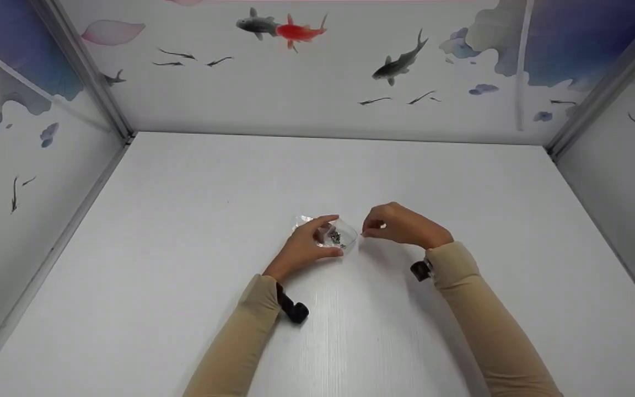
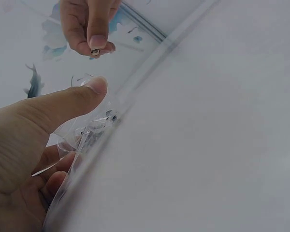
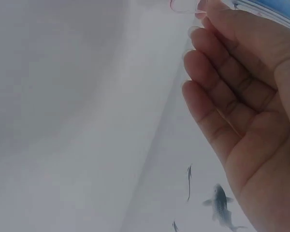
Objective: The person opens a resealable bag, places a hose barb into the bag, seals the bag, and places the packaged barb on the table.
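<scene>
My left hand (image 1: 302, 247) holds a small clear plastic container (image 1: 350, 230) from its left side, thumb along the near edge and fingers around the far edge. Inside it lies a little heap of small metal pieces (image 1: 334, 237), also visible through the clear wall in the left wrist view. Just right of the container's rim is my right hand (image 1: 404, 225). Its thumb and forefinger pinch one tiny metal piece (image 2: 95, 51), too small to name its kind. In the right wrist view the other fingers (image 3: 198, 60) are bent, and the pinch sits at the top edge.
A crinkled clear plastic bag (image 1: 302, 220) lies partly under and behind my left hand. Everything stands on a white table (image 1: 185, 231), walled at the back (image 1: 317, 94) and both sides by panels with painted fish. Each wrist wears a black camera (image 1: 295, 312).
</scene>
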